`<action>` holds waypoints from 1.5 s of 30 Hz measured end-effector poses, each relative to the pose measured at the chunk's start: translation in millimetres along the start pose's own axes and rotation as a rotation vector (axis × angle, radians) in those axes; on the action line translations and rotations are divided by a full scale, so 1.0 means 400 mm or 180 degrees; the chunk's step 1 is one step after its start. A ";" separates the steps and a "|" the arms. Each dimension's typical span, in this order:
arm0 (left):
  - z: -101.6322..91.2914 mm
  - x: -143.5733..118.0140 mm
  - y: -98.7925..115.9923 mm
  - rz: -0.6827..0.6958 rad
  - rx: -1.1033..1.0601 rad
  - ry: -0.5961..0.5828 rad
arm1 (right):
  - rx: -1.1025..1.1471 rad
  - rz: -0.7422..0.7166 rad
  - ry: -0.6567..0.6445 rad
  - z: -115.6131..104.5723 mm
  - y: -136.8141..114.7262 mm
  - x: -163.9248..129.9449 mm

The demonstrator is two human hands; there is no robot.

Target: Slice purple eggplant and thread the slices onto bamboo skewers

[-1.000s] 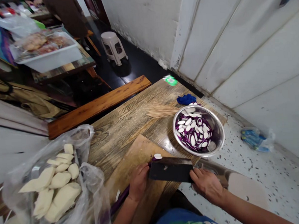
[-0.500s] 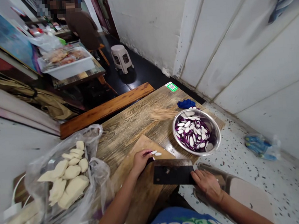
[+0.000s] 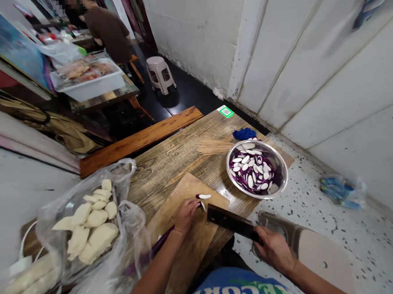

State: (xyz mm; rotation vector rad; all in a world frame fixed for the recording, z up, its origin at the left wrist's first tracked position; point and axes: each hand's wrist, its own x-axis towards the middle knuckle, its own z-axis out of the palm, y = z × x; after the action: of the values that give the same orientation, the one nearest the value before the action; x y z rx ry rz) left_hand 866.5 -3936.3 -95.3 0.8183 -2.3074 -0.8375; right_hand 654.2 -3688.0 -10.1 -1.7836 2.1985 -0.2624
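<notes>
Across the wooden table [image 3: 164, 162] lies a cutting board [image 3: 189, 186], with a steel bowl [image 3: 278, 162] of white, purple-skinned slices [image 3: 250, 166] beyond its right side and a clear plastic bag [image 3: 133, 222] around pale peeled pieces [image 3: 96, 218] well over to the left. Next in size, a long purple eggplant [image 3: 162, 238] runs along the near left of the board, partly hidden by the left forearm; then comes the dark cleaver [image 3: 232, 222], and last a couple of loose cuttings [image 3: 205, 196] on the board's far part. Since half a second ago the cleaver has turned from showing its broad face to a narrow slant, its end just beside the loose cuttings, and the left fingertips have settled just short of the farther one. That suggests a gap between strokes, with the blade off the eggplant. The right hand [image 3: 272, 249] is wrapped closed round the cleaver's handle, beyond the board's right side, its forearm rising from the lower right. The left hand [image 3: 185, 216] reaches in from the lower left, back upward, fingers bunched and nearly together; whether they pinch anything cannot be told.
</notes>
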 end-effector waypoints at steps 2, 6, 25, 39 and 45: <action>0.010 -0.038 0.001 0.0212 0.0065 -0.0121 | 0.0258 0.0204 0.0010 -0.004 -0.012 0.012; 0.032 -0.076 0.003 0.0602 0.0345 -0.0350 | 0.0350 0.0296 0.0008 -0.022 -0.047 0.048; 0.066 -0.100 -0.002 0.0121 -0.0311 0.0206 | -0.0889 -0.0093 -0.1065 -0.011 -0.132 0.044; 0.065 -0.094 -0.006 0.0166 -0.0340 0.0262 | -0.0882 -0.0225 -0.1099 -0.036 -0.107 0.081; 0.058 -0.090 0.005 0.0184 -0.0283 0.0062 | -0.0925 -0.0221 -0.1152 -0.055 -0.103 0.104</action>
State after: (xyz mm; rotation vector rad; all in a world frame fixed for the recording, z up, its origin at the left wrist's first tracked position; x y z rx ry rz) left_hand 874.5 -3901.8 -119.2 0.7149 -2.2487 -0.8960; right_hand 676.8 -3738.5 19.2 -1.8766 1.9929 0.3585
